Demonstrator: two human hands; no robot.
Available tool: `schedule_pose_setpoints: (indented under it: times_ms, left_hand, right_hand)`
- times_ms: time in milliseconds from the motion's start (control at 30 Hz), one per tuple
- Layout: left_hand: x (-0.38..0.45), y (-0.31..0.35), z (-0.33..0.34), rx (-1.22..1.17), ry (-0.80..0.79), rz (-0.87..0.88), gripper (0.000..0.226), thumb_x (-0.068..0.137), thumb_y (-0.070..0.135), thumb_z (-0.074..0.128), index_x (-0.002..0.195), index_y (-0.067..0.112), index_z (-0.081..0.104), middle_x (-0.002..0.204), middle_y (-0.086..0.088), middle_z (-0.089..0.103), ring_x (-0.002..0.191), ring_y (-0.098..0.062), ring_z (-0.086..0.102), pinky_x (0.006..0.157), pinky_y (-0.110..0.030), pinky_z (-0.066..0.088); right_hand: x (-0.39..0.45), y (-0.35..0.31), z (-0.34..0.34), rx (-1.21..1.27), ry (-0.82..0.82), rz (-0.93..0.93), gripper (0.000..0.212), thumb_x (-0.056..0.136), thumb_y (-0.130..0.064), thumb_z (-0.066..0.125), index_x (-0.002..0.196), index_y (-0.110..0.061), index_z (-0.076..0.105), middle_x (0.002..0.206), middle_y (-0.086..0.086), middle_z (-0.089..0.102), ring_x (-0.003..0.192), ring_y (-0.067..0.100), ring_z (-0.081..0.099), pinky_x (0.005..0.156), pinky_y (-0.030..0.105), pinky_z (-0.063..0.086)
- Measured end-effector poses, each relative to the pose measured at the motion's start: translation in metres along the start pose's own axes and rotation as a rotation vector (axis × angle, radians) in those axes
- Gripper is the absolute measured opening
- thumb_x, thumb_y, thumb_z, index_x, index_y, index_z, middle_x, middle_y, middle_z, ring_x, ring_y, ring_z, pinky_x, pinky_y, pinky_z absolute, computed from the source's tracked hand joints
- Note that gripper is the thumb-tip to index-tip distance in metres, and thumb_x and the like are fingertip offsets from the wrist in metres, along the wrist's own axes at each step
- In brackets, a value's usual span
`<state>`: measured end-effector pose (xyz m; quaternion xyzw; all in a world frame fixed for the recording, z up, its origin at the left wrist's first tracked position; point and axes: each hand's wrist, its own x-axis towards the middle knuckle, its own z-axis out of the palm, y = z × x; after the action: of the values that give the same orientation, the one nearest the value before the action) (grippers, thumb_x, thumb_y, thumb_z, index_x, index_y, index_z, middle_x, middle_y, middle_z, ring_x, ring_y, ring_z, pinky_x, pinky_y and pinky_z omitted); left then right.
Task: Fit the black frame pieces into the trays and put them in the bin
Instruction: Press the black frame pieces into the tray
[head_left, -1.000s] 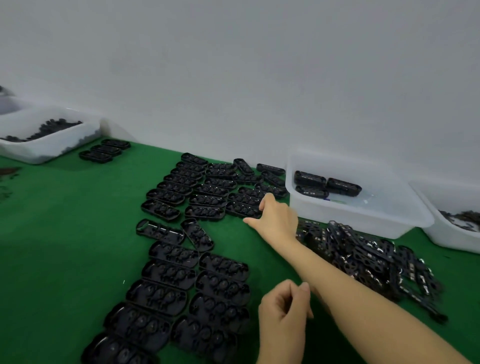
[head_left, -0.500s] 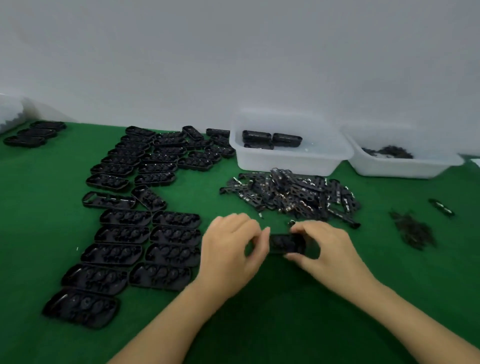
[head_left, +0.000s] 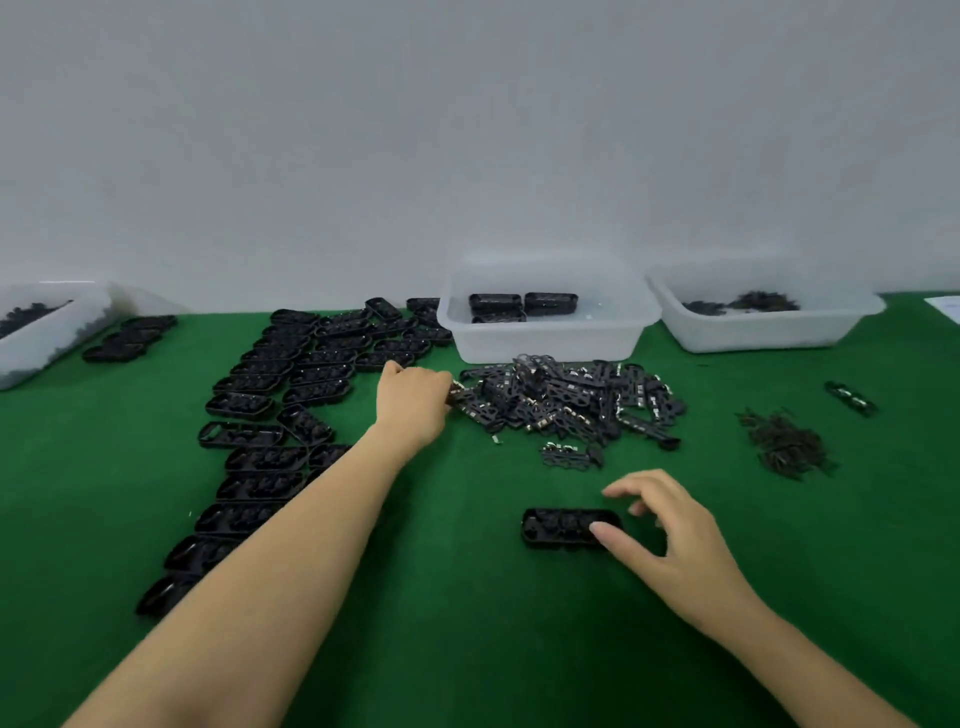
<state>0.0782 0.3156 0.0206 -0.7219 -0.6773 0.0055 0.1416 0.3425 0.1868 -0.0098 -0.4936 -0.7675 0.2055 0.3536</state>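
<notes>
One black tray (head_left: 563, 527) lies alone on the green mat in front of me. My right hand (head_left: 662, 525) hovers at its right end, fingers spread, thumb tip touching the tray's right edge. A heap of black frame pieces (head_left: 566, 400) lies behind it, below the white bin (head_left: 545, 338), which holds a few filled trays (head_left: 522, 304). My left hand (head_left: 413, 397) reaches to the heap's left edge, its fingers curled round a frame piece (head_left: 460, 395) there. Several empty trays (head_left: 270, 395) lie in rows on the left.
A second white bin (head_left: 763, 327) with dark parts stands at the back right, a third (head_left: 47, 332) at the far left with a few trays (head_left: 130, 338) beside it. A small pile of dark clips (head_left: 784, 441) and a lone piece (head_left: 849, 397) lie right of the heap.
Both hands held the single tray half a second ago. The left hand has let go and reached up to the heap; the right hand has loosened, leaving the tray on the mat.
</notes>
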Motion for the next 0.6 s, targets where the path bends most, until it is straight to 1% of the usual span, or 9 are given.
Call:
schedule_pose_setpoints:
  times_ms: [100, 167, 200, 233, 300, 333, 433, 533, 600]
  left_hand:
    - [-0.005, -0.004, -0.001, 0.038, 0.052, -0.023, 0.019, 0.091, 0.019, 0.049, 0.097, 0.024, 0.066, 0.090, 0.001, 0.069, 0.087, -0.022, 0.061, 0.075, -0.031, 0.027]
    - [-0.013, -0.006, -0.008, -0.168, 0.181, -0.143, 0.020, 0.091, 0.020, 0.051, 0.096, 0.022, 0.070, 0.088, 0.000, 0.071, 0.086, -0.023, 0.063, 0.075, -0.029, 0.035]
    - [-0.022, -0.002, -0.016, -0.464, 0.262, -0.264, 0.015, 0.089, 0.021, 0.057, 0.093, 0.021, 0.071, 0.087, 0.000, 0.072, 0.083, -0.021, 0.064, 0.075, -0.028, 0.041]
    - [-0.034, 0.005, -0.027, -0.872, 0.283, -0.396, 0.008, 0.085, 0.021, 0.064, 0.087, 0.020, 0.072, 0.086, 0.001, 0.072, 0.079, -0.016, 0.064, 0.075, -0.027, 0.044]
    - [-0.065, 0.034, -0.050, -1.694, 0.075, -0.474, 0.005, 0.076, 0.017, 0.072, 0.073, 0.021, 0.072, 0.079, 0.002, 0.072, 0.070, -0.007, 0.062, 0.070, -0.024, 0.041]
    - [-0.081, 0.049, -0.055, -1.882, -0.063, -0.447, 0.004, 0.071, 0.018, 0.072, 0.068, 0.020, 0.072, 0.076, 0.003, 0.073, 0.066, -0.004, 0.062, 0.065, -0.023, 0.038]
    - [-0.116, 0.089, -0.064, -2.089, -0.256, -0.373, 0.002, 0.063, 0.017, 0.070, 0.063, 0.015, 0.069, 0.072, 0.000, 0.073, 0.061, -0.003, 0.065, 0.051, -0.016, 0.042]
    - [-0.129, 0.111, -0.058, -2.107, -0.283, -0.430, 0.014, 0.073, 0.007, 0.067, 0.066, 0.016, 0.060, 0.066, 0.000, 0.071, 0.059, -0.005, 0.065, 0.047, -0.014, 0.039]
    - [-0.133, 0.118, -0.056, -2.034, -0.274, -0.444, 0.016, 0.078, 0.008, 0.067, 0.070, 0.019, 0.058, 0.065, 0.002, 0.069, 0.060, -0.006, 0.065, 0.049, -0.016, 0.037]
  right_hand:
    - [-0.002, 0.001, 0.000, 0.032, 0.055, -0.041, 0.026, 0.078, -0.059, 0.050, 0.092, -0.037, 0.053, 0.096, -0.020, 0.052, 0.092, -0.001, 0.048, 0.075, 0.011, 0.037]
    - [-0.001, 0.000, 0.000, 0.029, 0.112, -0.097, 0.023, 0.085, -0.051, 0.053, 0.090, -0.028, 0.057, 0.091, -0.018, 0.054, 0.089, 0.001, 0.049, 0.075, 0.013, 0.039]
    - [0.000, -0.001, 0.000, 0.024, 0.141, -0.128, 0.023, 0.085, -0.046, 0.052, 0.089, -0.024, 0.059, 0.088, -0.016, 0.054, 0.086, 0.001, 0.049, 0.074, 0.013, 0.039]
    - [0.002, -0.004, 0.001, 0.031, 0.167, -0.150, 0.023, 0.085, -0.042, 0.049, 0.087, -0.021, 0.060, 0.086, -0.015, 0.054, 0.083, 0.001, 0.049, 0.072, 0.014, 0.040]
    - [0.006, -0.010, 0.002, 0.097, 0.193, -0.168, 0.024, 0.086, -0.036, 0.047, 0.089, -0.017, 0.061, 0.083, -0.011, 0.055, 0.079, 0.003, 0.050, 0.069, 0.015, 0.041]
    - [0.007, -0.012, 0.003, 0.145, 0.188, -0.172, 0.024, 0.087, -0.035, 0.047, 0.092, -0.017, 0.061, 0.083, -0.010, 0.055, 0.077, 0.005, 0.051, 0.068, 0.016, 0.041]
    - [0.008, -0.017, 0.005, 0.308, 0.165, -0.142, 0.022, 0.086, -0.034, 0.051, 0.101, -0.020, 0.060, 0.084, -0.007, 0.058, 0.076, 0.008, 0.054, 0.067, 0.019, 0.044]
    - [0.008, -0.016, 0.002, 0.448, 0.176, -0.053, 0.011, 0.085, -0.021, 0.061, 0.096, -0.023, 0.062, 0.082, -0.003, 0.062, 0.075, 0.013, 0.058, 0.067, 0.026, 0.049]
    - [0.008, -0.014, 0.001, 0.511, 0.202, -0.004, 0.016, 0.083, -0.007, 0.063, 0.086, -0.022, 0.064, 0.075, -0.003, 0.064, 0.068, 0.009, 0.060, 0.063, 0.022, 0.050]
